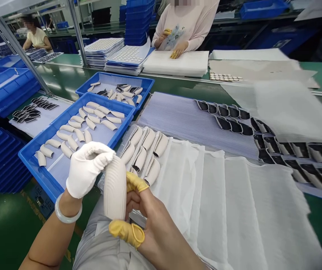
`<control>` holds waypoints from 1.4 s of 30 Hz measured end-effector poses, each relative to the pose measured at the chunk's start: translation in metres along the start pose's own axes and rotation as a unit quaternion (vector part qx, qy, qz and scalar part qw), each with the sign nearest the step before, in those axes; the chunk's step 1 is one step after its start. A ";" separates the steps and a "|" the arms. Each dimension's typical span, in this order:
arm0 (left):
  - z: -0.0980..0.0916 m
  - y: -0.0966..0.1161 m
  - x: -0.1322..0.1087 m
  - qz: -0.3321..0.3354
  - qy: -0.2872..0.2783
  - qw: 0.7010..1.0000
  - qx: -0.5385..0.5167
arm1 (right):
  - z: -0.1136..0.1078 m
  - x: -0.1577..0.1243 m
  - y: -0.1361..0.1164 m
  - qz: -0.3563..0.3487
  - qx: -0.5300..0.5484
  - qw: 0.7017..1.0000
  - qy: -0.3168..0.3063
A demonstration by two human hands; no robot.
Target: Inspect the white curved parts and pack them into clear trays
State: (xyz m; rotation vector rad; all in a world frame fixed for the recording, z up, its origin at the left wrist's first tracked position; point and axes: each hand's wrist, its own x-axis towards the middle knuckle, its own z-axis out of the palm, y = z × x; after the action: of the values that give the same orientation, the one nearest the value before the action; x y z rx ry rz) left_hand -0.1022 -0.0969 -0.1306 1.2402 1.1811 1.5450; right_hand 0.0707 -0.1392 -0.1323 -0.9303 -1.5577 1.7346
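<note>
A cream, ribbed curved piece [115, 189] stands upright between my two hands, above my lap. My left hand [87, 168], in a white glove, pinches its top end. Around its lower right side are the fingers of my right hand [142, 210], which wears yellow finger cots on the thumb and a fingertip. Just behind my left hand lies a blue tray [34, 148] of similar cream pieces. Beyond the held piece, more cream pieces with dark undersides [148, 140] rest in rows on plastic film, beside white translucent sheets [211, 187].
A second blue tray [146, 80] holds cream and dark pieces. Dark curved pieces [301, 150] line a ribbed sheet at right, under a loose translucent sheet [295, 108]. Stacked blue trays [0, 157] stand at left. Across the bench, a person [181, 30] rests a hand on white sheets.
</note>
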 end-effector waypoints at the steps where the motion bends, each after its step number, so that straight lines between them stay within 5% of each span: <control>1: 0.000 0.000 -0.001 0.009 -0.006 1.000 0.000 | 0.000 0.000 -0.001 -0.001 -0.007 1.000 0.004; 8: 0.003 0.004 -0.003 0.093 -0.023 0.994 0.061 | -0.003 0.011 -0.013 0.042 -0.060 0.996 0.047; 14: 0.008 0.009 -0.008 0.161 0.004 0.970 0.183 | -0.001 0.015 -0.008 0.065 0.017 0.998 0.016; 19: 0.014 0.015 -0.011 0.112 0.007 0.953 0.282 | 0.001 0.013 0.000 0.048 0.012 0.998 0.038; 30: 0.008 0.019 -0.008 0.026 -0.035 0.977 0.209 | 0.001 0.012 0.002 0.051 0.006 0.998 0.038; 37: 0.012 0.019 -0.010 0.025 0.025 0.971 0.238 | 0.003 0.007 0.002 0.038 -0.084 0.992 0.084; 42: 0.007 0.017 -0.009 -0.010 -0.015 0.986 0.167 | 0.002 0.007 0.004 0.035 -0.096 0.991 0.085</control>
State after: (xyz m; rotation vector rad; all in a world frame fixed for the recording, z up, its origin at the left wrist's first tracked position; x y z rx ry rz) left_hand -0.0943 -0.1084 -0.1160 1.4561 1.4708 1.3440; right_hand 0.0651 -0.1355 -0.1366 -1.2099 -1.6160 1.5260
